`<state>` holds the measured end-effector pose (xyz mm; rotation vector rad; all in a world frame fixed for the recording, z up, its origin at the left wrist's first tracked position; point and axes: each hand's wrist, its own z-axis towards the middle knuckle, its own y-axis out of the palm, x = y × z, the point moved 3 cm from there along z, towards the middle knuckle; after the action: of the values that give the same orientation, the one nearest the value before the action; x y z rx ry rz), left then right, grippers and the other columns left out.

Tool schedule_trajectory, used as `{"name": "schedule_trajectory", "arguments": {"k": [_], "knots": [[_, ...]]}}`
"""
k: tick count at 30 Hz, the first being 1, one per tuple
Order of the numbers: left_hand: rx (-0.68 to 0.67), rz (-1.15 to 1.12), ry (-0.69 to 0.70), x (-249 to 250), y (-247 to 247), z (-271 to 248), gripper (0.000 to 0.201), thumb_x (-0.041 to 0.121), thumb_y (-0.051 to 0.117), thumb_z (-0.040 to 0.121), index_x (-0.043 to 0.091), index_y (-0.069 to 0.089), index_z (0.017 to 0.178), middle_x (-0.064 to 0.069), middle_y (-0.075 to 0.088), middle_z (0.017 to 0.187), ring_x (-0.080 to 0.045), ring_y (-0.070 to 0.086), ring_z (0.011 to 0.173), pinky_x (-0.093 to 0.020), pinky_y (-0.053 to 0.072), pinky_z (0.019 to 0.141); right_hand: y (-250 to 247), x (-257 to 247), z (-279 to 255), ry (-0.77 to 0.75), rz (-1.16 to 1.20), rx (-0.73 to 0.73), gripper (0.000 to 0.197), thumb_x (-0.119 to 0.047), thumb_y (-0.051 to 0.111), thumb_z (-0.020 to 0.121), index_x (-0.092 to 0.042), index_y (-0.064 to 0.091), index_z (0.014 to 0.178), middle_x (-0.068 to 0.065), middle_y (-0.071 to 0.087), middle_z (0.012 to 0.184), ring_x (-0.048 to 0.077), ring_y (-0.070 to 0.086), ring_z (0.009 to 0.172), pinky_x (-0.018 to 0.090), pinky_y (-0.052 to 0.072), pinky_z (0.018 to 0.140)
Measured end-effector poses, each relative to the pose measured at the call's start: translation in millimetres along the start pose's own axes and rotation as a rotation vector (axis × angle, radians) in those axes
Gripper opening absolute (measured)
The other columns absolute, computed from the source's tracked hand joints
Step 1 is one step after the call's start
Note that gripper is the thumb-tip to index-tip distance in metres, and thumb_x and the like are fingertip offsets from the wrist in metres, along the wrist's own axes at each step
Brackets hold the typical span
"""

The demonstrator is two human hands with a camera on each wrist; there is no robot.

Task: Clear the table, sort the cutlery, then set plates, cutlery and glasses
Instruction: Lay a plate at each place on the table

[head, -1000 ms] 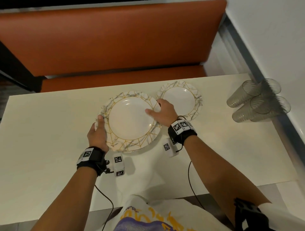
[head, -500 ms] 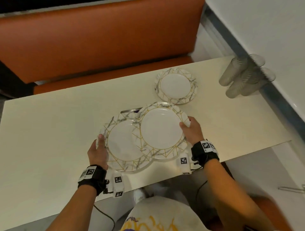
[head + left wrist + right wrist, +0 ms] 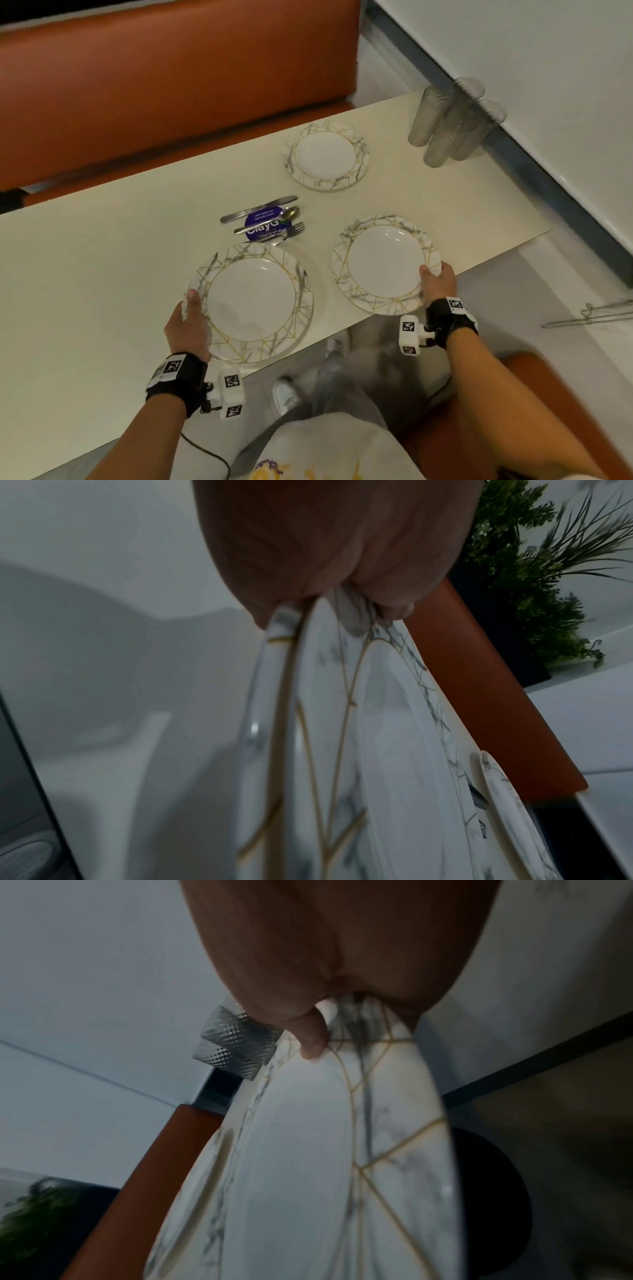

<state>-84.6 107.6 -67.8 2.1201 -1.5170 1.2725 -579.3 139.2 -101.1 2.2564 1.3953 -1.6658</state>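
Observation:
Three marbled white plates with gold lines are over the cream table. My left hand grips the left rim of the large plate near the front edge; the left wrist view shows two stacked rims in that grip. My right hand pinches the near right rim of a second plate, thumb on top. A smaller plate lies further back. A knife, spoon and fork lie on a blue round sticker between the plates. Clear stacked glasses lie at the far right.
An orange bench seat runs behind the table. A white wall with a dark ledge borders the right side. A wire hanger lies on the floor at right. My legs and shoes show below the table's front edge.
My right hand lifted the top plate off the stack and carried it right, toward the front right corner. This uncovered the cutlery. My left hand kept its hold on the large plate.

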Motion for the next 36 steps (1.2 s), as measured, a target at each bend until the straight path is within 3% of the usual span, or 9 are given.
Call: {"name": "schedule_trajectory", "arguments": {"k": [4, 8, 13, 16, 20, 26, 30, 33, 36], "knots": [[-0.021, 0.035, 0.047, 3, 6, -5, 0.078, 0.070, 0.056, 0.093, 0.016, 0.051, 0.150, -0.009, 0.058, 0.147, -0.033, 0.056, 0.132, -0.051, 0.047, 0.110, -5, 4, 13, -0.041, -0.179, 0.083, 0.053, -0.033, 0.074, 0.085, -0.008, 0.057, 0.129, 0.014, 0.065, 0.122, 0.034, 0.063, 0.111, 0.046, 0.054, 0.096], [-0.046, 0.059, 0.104, 10, 15, -16, 0.063, 0.062, 0.050, 0.101, 0.014, 0.059, 0.142, -0.001, 0.060, 0.126, -0.024, 0.058, 0.114, -0.037, 0.049, 0.095, -7, -2, 22, -0.052, -0.260, 0.111, 0.059, -0.031, 0.082, 0.079, -0.010, 0.055, 0.127, 0.017, 0.059, 0.127, 0.036, 0.060, 0.114, 0.046, 0.054, 0.095], [-0.042, 0.021, 0.078, 5, 18, -13, 0.087, 0.085, 0.056, 0.081, 0.023, 0.060, 0.142, -0.008, 0.065, 0.138, -0.035, 0.063, 0.122, -0.058, 0.053, 0.102, -3, -7, 33, -0.047, -0.296, 0.092, 0.060, -0.035, 0.084, 0.076, -0.012, 0.054, 0.123, 0.019, 0.060, 0.123, 0.037, 0.066, 0.105, 0.048, 0.058, 0.088], [-0.036, 0.030, 0.041, 1, 19, -10, 0.110, 0.097, 0.058, 0.064, 0.024, 0.055, 0.146, -0.006, 0.063, 0.142, -0.035, 0.062, 0.125, -0.060, 0.052, 0.101, 0, -13, 36, -0.033, -0.323, 0.078, 0.060, -0.035, 0.083, 0.079, -0.010, 0.053, 0.124, 0.020, 0.060, 0.125, 0.037, 0.065, 0.107, 0.046, 0.058, 0.088], [-0.044, 0.030, 0.073, 5, 23, -11, 0.093, 0.091, 0.056, 0.074, 0.024, 0.063, 0.139, -0.005, 0.068, 0.133, -0.033, 0.065, 0.118, -0.058, 0.055, 0.098, 2, -17, 37, -0.032, -0.332, 0.065, 0.060, -0.033, 0.082, 0.080, -0.008, 0.052, 0.125, 0.021, 0.059, 0.126, 0.037, 0.064, 0.108, 0.041, 0.057, 0.086], [-0.040, -0.025, 0.039, 1, 23, -7, 0.105, 0.095, 0.061, 0.063, 0.023, 0.062, 0.139, -0.005, 0.068, 0.134, -0.033, 0.066, 0.119, -0.057, 0.055, 0.098, -4, -23, 28, -0.068, -0.411, 0.066, 0.059, -0.042, 0.074, 0.084, -0.011, 0.050, 0.128, 0.015, 0.054, 0.131, 0.034, 0.054, 0.121, 0.045, 0.050, 0.094], [-0.061, -0.068, 0.023, 3, 22, -9, 0.106, 0.093, 0.067, 0.060, 0.024, 0.061, 0.140, -0.003, 0.068, 0.135, -0.031, 0.065, 0.121, -0.057, 0.054, 0.100, -1, -44, 3, -0.289, -0.469, 0.159, 0.038, -0.024, 0.065, 0.087, -0.013, 0.054, 0.121, 0.012, 0.055, 0.124, 0.032, 0.049, 0.117, 0.042, 0.045, 0.093], [-0.081, -0.089, 0.006, 8, 19, -14, 0.100, 0.088, 0.070, 0.065, 0.023, 0.061, 0.141, -0.004, 0.068, 0.135, -0.030, 0.065, 0.120, -0.056, 0.054, 0.101, 30, -65, -35, -0.457, -0.329, -0.063, 0.021, -0.011, 0.060, 0.090, -0.014, 0.063, 0.111, 0.005, 0.063, 0.098, 0.018, 0.060, 0.089, 0.032, 0.049, 0.077], [-0.103, -0.105, -0.004, 11, 14, -17, 0.079, 0.078, 0.067, 0.078, 0.024, 0.066, 0.135, -0.004, 0.071, 0.127, -0.029, 0.068, 0.113, -0.054, 0.057, 0.096, 80, -84, -90, -0.525, -0.319, -0.395, 0.020, -0.030, 0.063, 0.095, -0.017, 0.066, 0.110, -0.003, 0.066, 0.091, 0.004, 0.059, 0.076, 0.029, 0.054, 0.076]]}}
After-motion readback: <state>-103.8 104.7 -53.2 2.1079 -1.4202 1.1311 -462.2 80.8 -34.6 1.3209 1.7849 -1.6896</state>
